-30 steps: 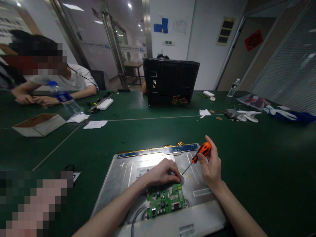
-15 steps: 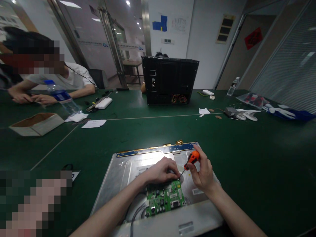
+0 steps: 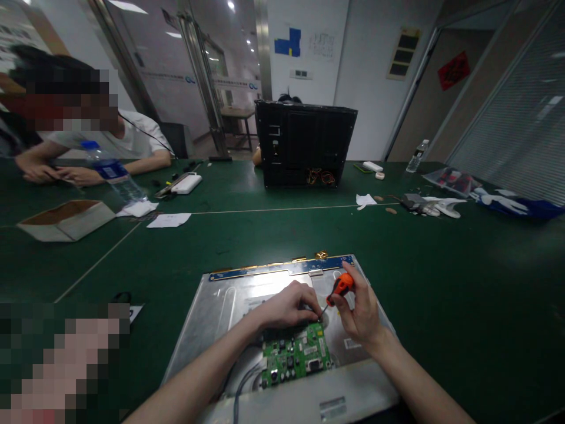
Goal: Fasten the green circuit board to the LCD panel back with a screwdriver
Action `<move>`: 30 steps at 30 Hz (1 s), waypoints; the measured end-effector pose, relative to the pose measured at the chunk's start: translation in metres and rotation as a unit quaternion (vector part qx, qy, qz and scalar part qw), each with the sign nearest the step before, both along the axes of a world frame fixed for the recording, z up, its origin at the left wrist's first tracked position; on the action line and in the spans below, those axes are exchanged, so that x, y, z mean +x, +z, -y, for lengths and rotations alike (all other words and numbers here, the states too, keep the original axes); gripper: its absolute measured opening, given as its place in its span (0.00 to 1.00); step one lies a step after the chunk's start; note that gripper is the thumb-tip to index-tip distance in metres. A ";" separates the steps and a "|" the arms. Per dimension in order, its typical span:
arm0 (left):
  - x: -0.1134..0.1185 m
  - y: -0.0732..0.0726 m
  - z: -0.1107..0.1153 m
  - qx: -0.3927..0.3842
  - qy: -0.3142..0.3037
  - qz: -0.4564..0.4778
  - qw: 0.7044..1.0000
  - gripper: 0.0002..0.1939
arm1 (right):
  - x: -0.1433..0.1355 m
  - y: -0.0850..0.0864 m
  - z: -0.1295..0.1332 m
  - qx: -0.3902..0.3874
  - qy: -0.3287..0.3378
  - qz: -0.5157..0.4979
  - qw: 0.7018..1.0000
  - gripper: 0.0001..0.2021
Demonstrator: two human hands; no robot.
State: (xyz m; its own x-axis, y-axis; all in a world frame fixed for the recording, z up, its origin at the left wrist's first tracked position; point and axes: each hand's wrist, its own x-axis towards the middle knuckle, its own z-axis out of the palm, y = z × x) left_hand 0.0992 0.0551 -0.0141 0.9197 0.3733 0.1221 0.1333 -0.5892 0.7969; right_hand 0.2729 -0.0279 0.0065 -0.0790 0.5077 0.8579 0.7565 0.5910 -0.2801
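A silver metal panel (image 3: 220,318) lies on the green table, with a blue strip board (image 3: 282,270) along its far edge. On it sits a green circuit board (image 3: 298,353) with grey cables at its left. My right hand (image 3: 362,306) grips an orange and black screwdriver (image 3: 343,285), whose tip points down at the board's far right corner. My left hand (image 3: 291,305) rests over the board's far edge, fingers bent together by the screwdriver tip; what they pinch, if anything, is too small to make out.
A black monitor housing (image 3: 306,141) stands at the back. At the left are an open box (image 3: 66,221), a water bottle (image 3: 112,174) and a seated person (image 3: 132,135). White gloves (image 3: 441,206) and another bottle (image 3: 417,156) lie or stand at the right.
My right hand and the screwdriver handle have shifted slightly left and down, with the handle tilted a little differently. My left hand has stayed in place.
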 end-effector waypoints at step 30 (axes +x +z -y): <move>0.000 -0.001 0.001 0.011 0.014 0.007 1.000 0.03 | 0.000 0.003 -0.002 0.038 0.042 0.023 0.998 0.26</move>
State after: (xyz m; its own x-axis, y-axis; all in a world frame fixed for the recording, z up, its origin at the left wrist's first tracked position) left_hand 0.0996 0.0540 -0.0146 0.9071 0.3954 0.1441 0.1382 -0.6034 0.7854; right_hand 0.2727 -0.0264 0.0097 -0.1580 0.4322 0.8878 0.7145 0.6706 -0.1993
